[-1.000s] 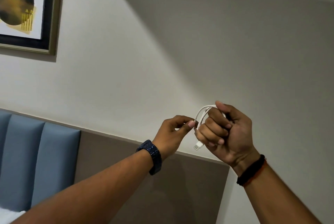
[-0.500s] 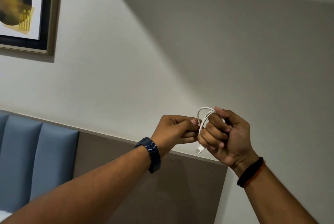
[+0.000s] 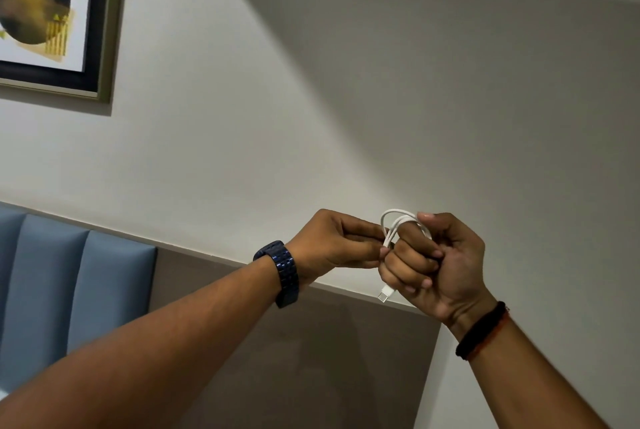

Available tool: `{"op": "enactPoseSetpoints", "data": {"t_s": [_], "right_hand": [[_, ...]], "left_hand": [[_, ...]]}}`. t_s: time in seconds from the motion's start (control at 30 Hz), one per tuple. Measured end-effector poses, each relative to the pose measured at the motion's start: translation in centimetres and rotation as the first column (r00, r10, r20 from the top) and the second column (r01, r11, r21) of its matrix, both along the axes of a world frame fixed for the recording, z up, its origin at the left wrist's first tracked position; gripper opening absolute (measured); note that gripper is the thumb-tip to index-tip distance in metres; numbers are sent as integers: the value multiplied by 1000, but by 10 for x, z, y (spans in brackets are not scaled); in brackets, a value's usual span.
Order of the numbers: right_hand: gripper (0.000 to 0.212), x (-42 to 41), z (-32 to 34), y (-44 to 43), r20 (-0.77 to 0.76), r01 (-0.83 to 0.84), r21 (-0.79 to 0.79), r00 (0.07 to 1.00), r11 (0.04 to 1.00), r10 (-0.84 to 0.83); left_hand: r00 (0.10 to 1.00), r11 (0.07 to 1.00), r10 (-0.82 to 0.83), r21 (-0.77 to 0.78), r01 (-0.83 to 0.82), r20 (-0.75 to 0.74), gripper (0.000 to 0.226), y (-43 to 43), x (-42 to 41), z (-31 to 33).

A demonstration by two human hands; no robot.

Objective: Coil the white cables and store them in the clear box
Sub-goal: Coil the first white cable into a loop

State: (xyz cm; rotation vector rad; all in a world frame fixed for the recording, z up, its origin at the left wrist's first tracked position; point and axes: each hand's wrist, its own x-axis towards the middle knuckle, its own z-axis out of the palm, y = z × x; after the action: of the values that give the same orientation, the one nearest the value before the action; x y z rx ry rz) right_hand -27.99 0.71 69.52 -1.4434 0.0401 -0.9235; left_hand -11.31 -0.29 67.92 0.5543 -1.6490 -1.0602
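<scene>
Both hands are raised in front of the wall. My right hand (image 3: 436, 262) grips a coiled white cable (image 3: 394, 221) in a fist; loops stick out above the fingers and a white plug (image 3: 383, 294) hangs below them. My left hand (image 3: 332, 245), with a dark blue watch on its wrist, pinches the cable at the left side of the coil, right against the right hand's fingers. Most of the coil is hidden inside the fist. The clear box is not in view.
A blue padded headboard (image 3: 69, 290) and a grey-brown panel (image 3: 294, 359) run along the wall below my arms. A framed picture (image 3: 45, 20) hangs at the upper left.
My left hand has closed in from the left until its fingertips pinch the cable beside the right fist. The right hand keeps its grip, shifted a little lower.
</scene>
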Motion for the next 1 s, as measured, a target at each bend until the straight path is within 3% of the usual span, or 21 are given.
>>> {"op": "enactPoseSetpoints", "data": {"t_s": [0.2,0.47,0.77,1.0], "right_hand": [[39,4,-4,-3,-27,-6,-4,1000,1000,6],[37,3,-4,-8,-61,-65,15,996,998,66],[38,-9,0,-3,-214,105,-40,971,994,-111],[33,-26,2,1,-291,384,-214,853,898,-434]], "left_hand": [[989,996,58,-79,-47,137,24,2,1,5],[971,975,185,-155,-162,153,11,0,3,0],[946,951,269,-204,-232,180,16,-3,-5,-2],[938,936,312,-217,-276,151,10,-9,-3,2]]}}
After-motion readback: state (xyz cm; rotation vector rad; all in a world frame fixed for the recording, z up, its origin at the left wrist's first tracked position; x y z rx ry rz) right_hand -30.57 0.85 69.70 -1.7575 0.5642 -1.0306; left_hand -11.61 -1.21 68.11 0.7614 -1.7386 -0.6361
